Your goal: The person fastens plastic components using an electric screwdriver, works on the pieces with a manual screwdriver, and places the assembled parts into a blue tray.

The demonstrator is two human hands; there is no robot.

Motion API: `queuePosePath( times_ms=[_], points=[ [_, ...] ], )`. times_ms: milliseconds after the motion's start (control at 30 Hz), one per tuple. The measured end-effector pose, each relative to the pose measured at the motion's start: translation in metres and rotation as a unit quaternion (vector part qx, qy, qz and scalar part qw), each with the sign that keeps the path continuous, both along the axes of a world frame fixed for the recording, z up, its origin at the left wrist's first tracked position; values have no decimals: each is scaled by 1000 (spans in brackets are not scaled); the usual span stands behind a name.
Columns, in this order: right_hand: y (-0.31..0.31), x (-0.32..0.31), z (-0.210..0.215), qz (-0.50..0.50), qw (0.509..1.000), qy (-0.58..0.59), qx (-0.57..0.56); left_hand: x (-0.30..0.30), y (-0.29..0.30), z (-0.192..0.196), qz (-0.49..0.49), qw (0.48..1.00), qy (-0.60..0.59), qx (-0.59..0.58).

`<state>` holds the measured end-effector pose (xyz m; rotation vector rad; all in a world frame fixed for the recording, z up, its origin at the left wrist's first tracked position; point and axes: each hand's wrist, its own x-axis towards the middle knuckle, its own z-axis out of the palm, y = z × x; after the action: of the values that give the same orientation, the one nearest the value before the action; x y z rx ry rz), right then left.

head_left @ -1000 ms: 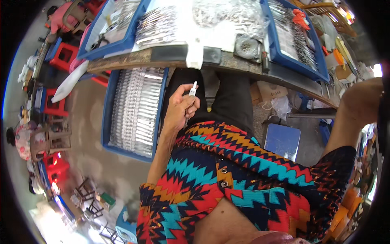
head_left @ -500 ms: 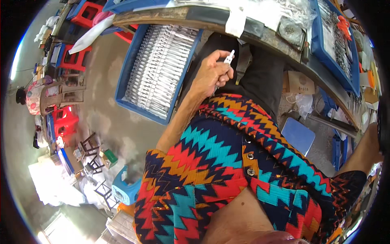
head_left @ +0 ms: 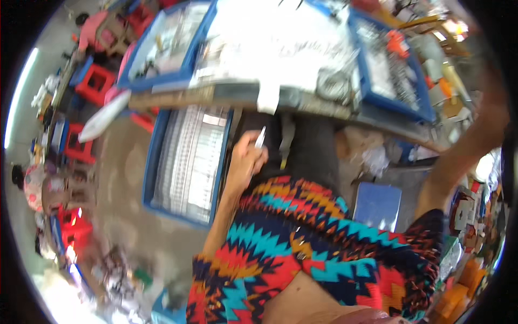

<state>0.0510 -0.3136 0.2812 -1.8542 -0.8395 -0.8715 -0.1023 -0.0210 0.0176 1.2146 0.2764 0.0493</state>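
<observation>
My left hand (head_left: 248, 157) is closed on a small silver-white metal piece (head_left: 260, 138), narrow and upright between thumb and fingers, above my dark trousers. Its exact kind does not show. Beside that forearm, a blue crate (head_left: 148, 178) holds tightly packed rows of silver metal pieces (head_left: 186, 156). My right arm reaches out to the far right, where my right hand (head_left: 485, 81) is smeared by motion near the picture's rim; its fingers cannot be made out.
A worn-edged workbench (head_left: 232, 97) crosses in front of my knees, with a white strip (head_left: 268, 97) hanging over it. Blue trays (head_left: 372, 97) stand on it, one with an orange-red item (head_left: 397, 43). Red stools (head_left: 94, 83) stand left; a blue stool seat (head_left: 377, 202) is at right.
The view has swung, showing more of the bench top. My right arm has lifted from the lower right toward the upper right. My left hand still grips the metal piece.
</observation>
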Motion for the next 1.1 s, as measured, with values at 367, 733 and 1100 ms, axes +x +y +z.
queuePosePath(
  times_ms=[367,733,1100],
  points=[
    [85,-41,-246,301,827,362,-307,-13,10,-12,9,994,18,106],
    [121,-83,-294,263,715,262,-592,-11,23,-47,16,984,16,178],
    [185,-96,-239,306,624,221,-684,-16,38,-72,66,978,-9,200]
  ],
)
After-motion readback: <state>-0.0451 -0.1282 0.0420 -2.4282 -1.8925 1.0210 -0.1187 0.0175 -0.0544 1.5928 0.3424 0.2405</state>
